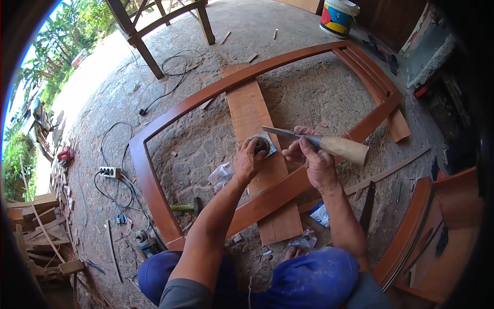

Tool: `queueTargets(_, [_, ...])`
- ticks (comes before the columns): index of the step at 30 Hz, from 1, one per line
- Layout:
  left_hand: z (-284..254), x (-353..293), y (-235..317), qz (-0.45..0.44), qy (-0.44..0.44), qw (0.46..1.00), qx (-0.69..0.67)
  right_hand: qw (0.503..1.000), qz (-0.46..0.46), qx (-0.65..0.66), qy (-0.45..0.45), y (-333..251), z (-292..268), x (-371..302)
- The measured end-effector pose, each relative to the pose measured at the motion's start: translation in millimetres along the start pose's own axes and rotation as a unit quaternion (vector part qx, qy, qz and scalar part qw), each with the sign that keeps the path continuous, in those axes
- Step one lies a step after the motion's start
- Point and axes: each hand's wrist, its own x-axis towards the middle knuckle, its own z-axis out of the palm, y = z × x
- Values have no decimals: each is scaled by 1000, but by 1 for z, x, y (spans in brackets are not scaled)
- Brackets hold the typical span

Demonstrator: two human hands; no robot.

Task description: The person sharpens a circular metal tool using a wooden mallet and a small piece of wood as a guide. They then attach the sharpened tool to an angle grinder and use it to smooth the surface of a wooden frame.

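Observation:
In my right hand (320, 164) is a chisel with a thick pale wooden handle (343, 148) and a grey metal blade (282, 132) that points left. My fingers are closed around the metal part where it joins the handle. My left hand (248, 160) grips a small dark round thing (261, 146), partly hidden by the fingers, over a reddish-brown plank (246, 105). Beneath and beside it lies a small blue and white packet (269, 146). That plank lies across a large varnished wooden frame (267, 205), passing under both of its long sides.
A crumpled plastic bag (222, 175) lies inside the frame. To the left are a power strip (109, 172), cords and a power tool (148, 246). A paint bucket (338, 18) and a wooden trestle (139, 37) stand farther off. Curved wooden pieces (409, 232) are at right.

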Motion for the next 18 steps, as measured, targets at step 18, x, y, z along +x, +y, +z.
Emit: queueTargets(18, [-15, 43, -36, 183, -109, 971, -111, 982, -16, 105, 156, 67, -23, 128])
